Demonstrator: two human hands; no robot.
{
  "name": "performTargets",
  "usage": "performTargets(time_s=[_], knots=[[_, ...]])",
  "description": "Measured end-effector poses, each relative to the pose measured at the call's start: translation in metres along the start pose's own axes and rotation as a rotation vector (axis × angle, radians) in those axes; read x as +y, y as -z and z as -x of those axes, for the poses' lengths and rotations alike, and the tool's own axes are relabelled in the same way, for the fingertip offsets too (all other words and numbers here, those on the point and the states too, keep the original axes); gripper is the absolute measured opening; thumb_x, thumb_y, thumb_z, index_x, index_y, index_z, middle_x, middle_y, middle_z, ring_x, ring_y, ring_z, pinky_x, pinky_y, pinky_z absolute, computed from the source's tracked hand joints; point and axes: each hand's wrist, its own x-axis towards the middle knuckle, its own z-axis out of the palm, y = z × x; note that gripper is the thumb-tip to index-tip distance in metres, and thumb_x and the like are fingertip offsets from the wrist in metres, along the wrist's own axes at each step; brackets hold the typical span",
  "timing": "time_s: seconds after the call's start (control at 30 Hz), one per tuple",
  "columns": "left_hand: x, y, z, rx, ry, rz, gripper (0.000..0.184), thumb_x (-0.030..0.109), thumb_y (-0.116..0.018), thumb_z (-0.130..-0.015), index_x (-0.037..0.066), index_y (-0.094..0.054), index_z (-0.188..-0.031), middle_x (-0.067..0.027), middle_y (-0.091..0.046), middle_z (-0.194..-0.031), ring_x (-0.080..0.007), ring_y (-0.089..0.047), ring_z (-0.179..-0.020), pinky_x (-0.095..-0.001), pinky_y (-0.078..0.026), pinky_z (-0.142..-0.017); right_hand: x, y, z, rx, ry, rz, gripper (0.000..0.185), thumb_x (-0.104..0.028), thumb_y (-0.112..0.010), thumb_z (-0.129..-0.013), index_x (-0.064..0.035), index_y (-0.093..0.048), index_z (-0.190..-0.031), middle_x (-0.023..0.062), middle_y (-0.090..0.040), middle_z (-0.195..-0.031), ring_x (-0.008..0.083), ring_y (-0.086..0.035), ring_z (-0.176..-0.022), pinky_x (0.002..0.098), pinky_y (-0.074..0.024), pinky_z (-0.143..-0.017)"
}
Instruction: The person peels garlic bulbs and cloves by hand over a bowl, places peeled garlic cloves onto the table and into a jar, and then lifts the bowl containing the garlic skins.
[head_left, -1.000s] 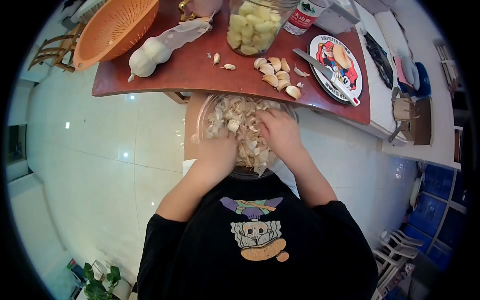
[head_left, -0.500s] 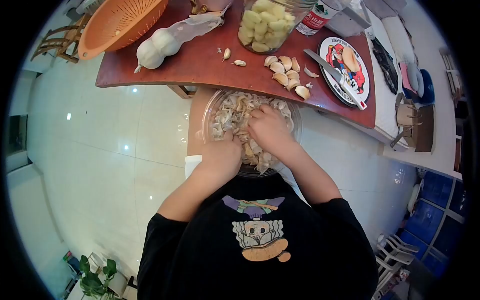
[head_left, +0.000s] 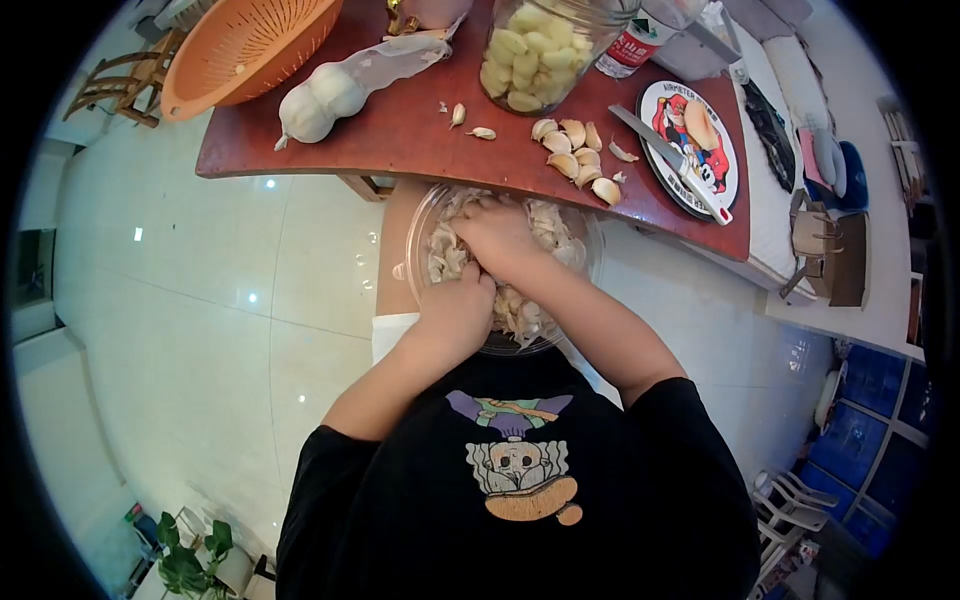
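Skins bowl [head_left: 412, 236], frame centre.
My left hand [head_left: 458, 312] and right hand [head_left: 496, 240] among garlic skins [head_left: 520, 314]; fingertips hidden, can't tell either grip. Cloves [head_left: 563, 164] on bench [head_left: 400, 150] above.

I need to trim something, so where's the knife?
In the head view, the knife lies across the cartoon plate near the table's right end, just right of the garlic cloves.

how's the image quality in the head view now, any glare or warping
Head view: tiled floor shows small bright lamp reflections; table edge bows and the corners go black, wide-lens distortion; jar is cut off at the top; fingers of both hands partly hidden among peels
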Motion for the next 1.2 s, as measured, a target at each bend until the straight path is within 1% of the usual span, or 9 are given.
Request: performTargets(time_s=[0.13,0.23,0.37,0.43,0.63,0.8,0.93,1.07,1.2], knots=[[-0.001,0.007,0.003,0.021,-0.007,0.033,0.028,0.01,-0.06,-0.072,-0.003,-0.054,-0.096,-0.0187,-0.056,-0.102,-0.0331,-0.063,-0.073,-0.0433,-0.051,-0.064,-0.003,0.019,0.004,0.031,-0.056,-0.153,0.015,-0.016,-0.061,-0.074,-0.0083,-0.062,-0.086,0.0061,-0.062,-0.091,0.0261,-0.06,-0.093,0.0372,-0.0481,-0.077],[-0.002,0.012,0.006,0.072,0.002,0.063,0.033,0.01,-0.059,-0.073,-0.001,-0.053,-0.103,-0.0166,-0.055,-0.107,-0.0329,-0.063,-0.076,-0.0425,-0.051,-0.066,0.0,0.05,0.015,-0.072,-0.228,-0.482,0.017,-0.015,-0.059,-0.08,-0.0055,-0.061,-0.094,0.0061,-0.062,-0.098,0.0246,-0.058,-0.096,0.0361,-0.0471,-0.075],[-0.004,0.018,0.007,0.187,-0.075,0.2,0.029,0.011,-0.058,-0.075,0.001,-0.053,-0.103,-0.0203,-0.052,-0.119,-0.0342,-0.063,-0.08,-0.0427,-0.052,-0.065,0.0,0.074,0.033,0.108,-0.291,-0.856,0.019,-0.017,-0.059,-0.086,-0.0031,-0.059,-0.1,0.0043,-0.062,-0.094,0.0195,-0.058,-0.085,0.0293,-0.0458,-0.07],[-0.001,0.023,0.006,0.211,-0.059,0.251,0.028,0.011,-0.057,-0.077,0.003,-0.052,-0.103,-0.0186,-0.052,-0.116,-0.0358,-0.062,-0.082,-0.0431,-0.051,-0.067,-0.001,0.075,0.037,0.22,-0.27,-1.002,0.019,-0.016,-0.06,-0.087,-0.0026,-0.059,-0.101,0.0028,-0.061,-0.09,0.0143,-0.057,-0.08,0.0255,-0.045,-0.068],[-0.002,0.029,0.006,0.31,-0.053,0.389,0.019,0.01,-0.057,-0.08,0.004,-0.05,-0.097,-0.0166,-0.052,-0.102,-0.0372,-0.059,-0.082,-0.044,-0.049,-0.067,-0.003,0.089,0.036,0.093,-0.345,-1.183,0.017,-0.006,-0.063,-0.082,-0.0034,-0.056,-0.097,0.0008,-0.06,-0.089,0.0053,-0.054,-0.079,0.0223,-0.0436,-0.068],[-0.007,0.032,0.012,0.323,-0.05,0.555,0.017,0.01,-0.057,-0.081,0.004,-0.051,-0.096,-0.0171,-0.055,-0.095,-0.0362,-0.059,-0.082,-0.0412,-0.047,-0.069,-0.007,0.093,0.039,0.158,-0.346,-0.996,0.016,-0.006,-0.064,-0.081,-0.003,-0.055,-0.095,0.0008,-0.06,-0.081,0.0068,-0.055,-0.068,0.0217,-0.0442,-0.06],[-0.009,0.029,0.011,0.33,-0.043,0.674,0.016,0.01,-0.057,-0.082,0.004,-0.052,-0.096,-0.0177,-0.058,-0.089,-0.0352,-0.059,-0.082,-0.039,-0.046,-0.07,-0.009,0.108,0.015,0.43,-0.267,-0.717,0.014,-0.007,-0.064,-0.081,-0.0024,-0.056,-0.092,0.0031,-0.06,-0.073,0.0085,-0.057,-0.061,0.0224,-0.0441,-0.053],[-0.004,0.025,0.007,0.345,-0.086,0.659,0.017,0.01,-0.057,-0.082,0.003,-0.052,-0.096,-0.0179,-0.057,-0.089,-0.0357,-0.058,-0.081,-0.0385,-0.046,-0.07,0.002,0.11,-0.021,0.41,-0.289,-0.426,0.016,-0.008,-0.063,-0.079,-0.0033,-0.058,-0.093,0.0074,-0.062,-0.07,0.0192,-0.062,-0.064,0.0304,-0.0472,-0.055],[-0.011,0.017,0.005,0.268,-0.013,0.799,0.018,0.009,-0.058,-0.083,0.004,-0.051,-0.099,-0.0123,-0.058,-0.089,-0.0242,-0.06,-0.08,-0.0335,-0.047,-0.069,0.002,0.103,-0.036,0.447,-0.296,-0.366,0.016,-0.01,-0.064,-0.078,-0.0055,-0.058,-0.092,0.0078,-0.061,-0.07,0.0231,-0.061,-0.063,0.0337,-0.0466,-0.057]])
